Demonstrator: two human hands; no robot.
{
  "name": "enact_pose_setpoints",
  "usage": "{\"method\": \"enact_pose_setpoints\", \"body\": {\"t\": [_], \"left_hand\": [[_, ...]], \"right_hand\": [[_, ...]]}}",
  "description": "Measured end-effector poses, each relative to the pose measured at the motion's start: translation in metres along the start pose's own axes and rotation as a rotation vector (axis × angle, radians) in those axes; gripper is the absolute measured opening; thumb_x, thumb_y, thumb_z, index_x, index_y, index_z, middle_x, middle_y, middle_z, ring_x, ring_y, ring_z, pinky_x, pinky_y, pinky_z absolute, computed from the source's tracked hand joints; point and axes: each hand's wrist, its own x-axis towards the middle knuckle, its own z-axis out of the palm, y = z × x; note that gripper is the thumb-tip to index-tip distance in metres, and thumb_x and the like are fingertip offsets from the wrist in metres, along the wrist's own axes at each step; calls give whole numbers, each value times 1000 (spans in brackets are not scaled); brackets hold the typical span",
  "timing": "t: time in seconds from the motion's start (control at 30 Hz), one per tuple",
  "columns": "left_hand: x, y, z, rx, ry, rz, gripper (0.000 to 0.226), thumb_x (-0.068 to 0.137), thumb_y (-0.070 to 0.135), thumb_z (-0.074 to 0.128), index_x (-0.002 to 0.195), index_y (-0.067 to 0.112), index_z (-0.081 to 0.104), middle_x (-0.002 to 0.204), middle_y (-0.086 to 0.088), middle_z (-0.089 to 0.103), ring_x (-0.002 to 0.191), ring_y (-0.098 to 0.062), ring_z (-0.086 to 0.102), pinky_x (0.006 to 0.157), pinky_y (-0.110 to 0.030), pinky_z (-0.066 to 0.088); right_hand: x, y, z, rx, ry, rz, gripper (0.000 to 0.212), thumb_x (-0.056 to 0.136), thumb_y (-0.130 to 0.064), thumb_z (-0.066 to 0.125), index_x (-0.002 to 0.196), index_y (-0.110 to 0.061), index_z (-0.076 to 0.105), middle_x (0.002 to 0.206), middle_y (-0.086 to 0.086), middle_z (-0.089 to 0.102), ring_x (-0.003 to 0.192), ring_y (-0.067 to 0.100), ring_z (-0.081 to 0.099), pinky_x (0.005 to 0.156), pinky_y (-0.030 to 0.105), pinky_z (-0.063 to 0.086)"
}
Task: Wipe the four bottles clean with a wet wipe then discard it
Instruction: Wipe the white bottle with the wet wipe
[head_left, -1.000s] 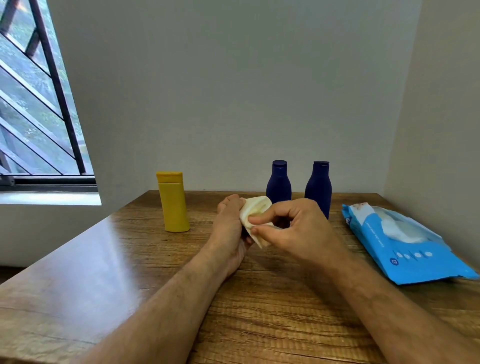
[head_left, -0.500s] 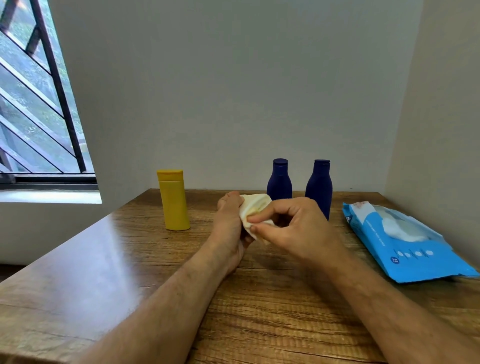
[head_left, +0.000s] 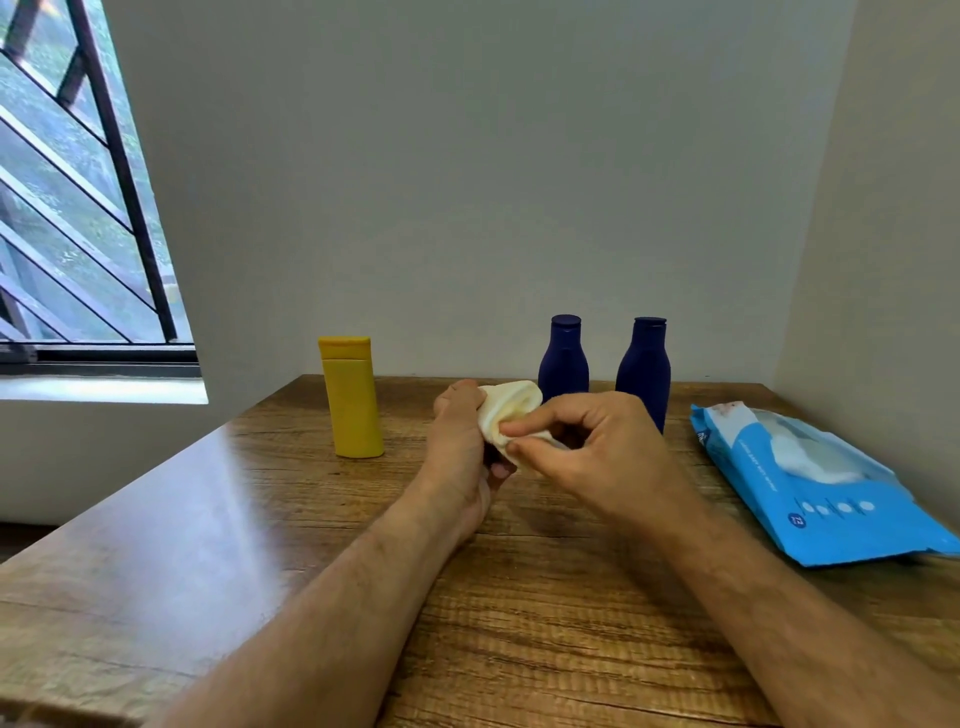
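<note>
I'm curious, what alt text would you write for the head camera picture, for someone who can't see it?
Two bare hands meet over a wooden table: the left hand grips something wrapped in a pale wet wipe while the right hand pinches the wipe. Behind stand a yellow bottle and two dark blue bottles; a blue wipes pack lies at right.

A wooden table (head_left: 218, 561) with a visible grain is shown; a glossy sheen is seen toward its left edge. The yellow bottle (head_left: 352, 397) near the far edge appears to be matt plastic. The two dark blue bottles (head_left: 563, 358) (head_left: 643, 364) look like smooth plastic. A soft, crumpled cloth-like wet wipe (head_left: 506, 413) is seen. The blue pack (head_left: 815, 483) at the right edge is of shiny plastic film.
</note>
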Motion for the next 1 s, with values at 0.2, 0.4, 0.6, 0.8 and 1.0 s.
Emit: {"method": "enact_pose_setpoints", "body": {"t": [0.2, 0.4, 0.6, 0.8, 1.0], "left_hand": [[-2, 1, 5, -13, -40, 19, 30, 104, 26, 41, 130, 11, 44, 66, -5, 58, 44, -11, 44, 34, -20, 31], [-12, 8, 9, 198, 27, 214, 69, 100, 7, 48, 148, 45, 16, 113, -1, 51, 89, -25, 66, 56, -35, 58], [-18, 11, 5, 466, -1, 332, 107, 97, 6, 55, 147, 54, -27, 116, 13, 43, 90, -17, 66, 69, -33, 62], [-17, 3, 2, 769, -48, 444, 122, 94, 18, 65, 134, 55, -44, 111, 10, 61, 81, -16, 74, 71, -30, 61], [-17, 2, 1, 903, -120, 408, 97, 86, 20, 71, 155, 38, 5, 103, 18, 59, 89, -2, 63, 77, -21, 51]], "right_hand": [[5, 4, -5, 84, 263, 33, 12, 83, -24, 76, 92, -32, 75, 91, -18, 72, 88, -5, 66, 72, 10, 53], [7, 8, -4, 15, 264, 73, 16, 84, -27, 75, 89, -41, 70, 99, -20, 68, 94, -6, 61, 72, 9, 50], [9, 10, -5, 49, 323, 74, 13, 86, -30, 72, 92, -41, 69, 102, -20, 67, 99, -16, 55, 68, 5, 48], [8, 11, -5, 37, 349, 31, 14, 87, -31, 71, 99, -37, 70, 102, -17, 68, 98, -12, 58, 70, 2, 47], [11, 14, -4, -81, 394, -35, 16, 86, -33, 72, 102, -32, 71, 99, -15, 60, 95, -6, 55, 72, 2, 44]]}}
